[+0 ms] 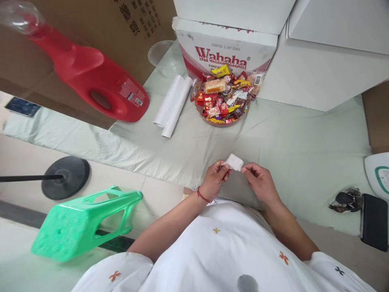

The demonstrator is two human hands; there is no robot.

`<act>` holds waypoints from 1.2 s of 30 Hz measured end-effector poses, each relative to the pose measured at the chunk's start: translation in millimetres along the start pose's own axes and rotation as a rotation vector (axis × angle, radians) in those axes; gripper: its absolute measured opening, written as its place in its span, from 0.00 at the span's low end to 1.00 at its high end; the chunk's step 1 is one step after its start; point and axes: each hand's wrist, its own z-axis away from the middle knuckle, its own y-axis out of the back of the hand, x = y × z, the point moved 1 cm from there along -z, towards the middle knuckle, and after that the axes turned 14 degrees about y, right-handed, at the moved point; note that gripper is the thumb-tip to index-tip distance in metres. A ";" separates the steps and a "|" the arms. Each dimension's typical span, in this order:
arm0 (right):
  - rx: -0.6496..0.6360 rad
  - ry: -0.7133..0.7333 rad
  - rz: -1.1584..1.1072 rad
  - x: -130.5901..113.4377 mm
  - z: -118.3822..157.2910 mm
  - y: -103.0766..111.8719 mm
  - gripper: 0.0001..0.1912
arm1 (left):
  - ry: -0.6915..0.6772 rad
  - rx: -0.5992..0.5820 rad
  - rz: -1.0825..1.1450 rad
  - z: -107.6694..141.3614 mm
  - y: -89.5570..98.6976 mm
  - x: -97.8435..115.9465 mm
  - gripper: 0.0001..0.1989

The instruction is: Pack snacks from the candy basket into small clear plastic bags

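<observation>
Between my two hands is a small white wrapped packet (234, 162), its exact kind too small to make out. My left hand (215, 178), with a ring and a red bracelet, pinches its left end. At the packet's right corner, the thumb and fingers of my right hand (260, 180) are pinched together on its edge. Both hands are over the near edge of the pale green cloth (291, 138). Beyond them stands a round dish (223, 123) heaped with wrapped sweets (214, 103) and a packaged cake (215, 86).
Two white paper rolls (173, 106) lie left of the dish, beside a large red jug (100, 83). A Wahaba-printed carton (226, 46) stands behind. Keys (346, 199) and a black phone (374, 222) are at right. A green stool (86, 223) lies tipped on the floor.
</observation>
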 end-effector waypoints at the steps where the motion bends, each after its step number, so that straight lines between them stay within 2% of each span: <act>1: 0.007 -0.053 -0.060 -1.1 -1.0 2.4 0.19 | -0.004 0.004 0.004 -0.5 1.6 0.3 0.22; 3: 0.060 -0.101 -0.124 -3.4 -1.8 6.9 0.18 | -0.014 0.017 0.017 -1.4 4.5 1.1 0.22; 4: 0.092 -0.077 -0.103 -4.7 -1.5 8.5 0.17 | -0.017 0.023 0.022 -1.8 5.6 1.5 0.22; 6: 0.106 0.049 0.019 -7.2 0.3 9.2 0.15 | -0.019 0.023 0.022 -2.2 6.5 2.0 0.22; 10: -0.008 0.294 0.234 -7.4 3.6 -0.1 0.08 | -0.021 0.003 -0.017 -0.1 2.9 2.0 0.22; 16: -0.010 0.441 0.329 -3.9 0.9 -12.4 0.08 | -0.050 -0.059 -0.120 6.3 -1.4 1.0 0.22; 22: 0.003 0.611 0.432 -7.0 5.2 -16.1 0.06 | -0.085 -0.026 -0.145 5.7 0.4 0.3 0.21; 25: 0.052 0.763 0.570 -5.2 9.1 -18.5 0.06 | -0.064 -0.019 -0.102 4.4 0.2 -1.0 0.20; 28: 0.041 0.902 0.715 -0.4 13.0 -22.5 0.07 | -0.053 -0.034 -0.041 4.3 0.1 -2.4 0.19; 32: 0.019 0.919 0.748 3.9 16.0 -24.7 0.10 | -0.039 -0.064 -0.004 5.3 0.6 -2.3 0.21; 36: 0.018 0.740 0.499 1.2 15.3 -20.9 0.11 | -0.044 -0.038 0.010 5.3 1.3 -0.3 0.20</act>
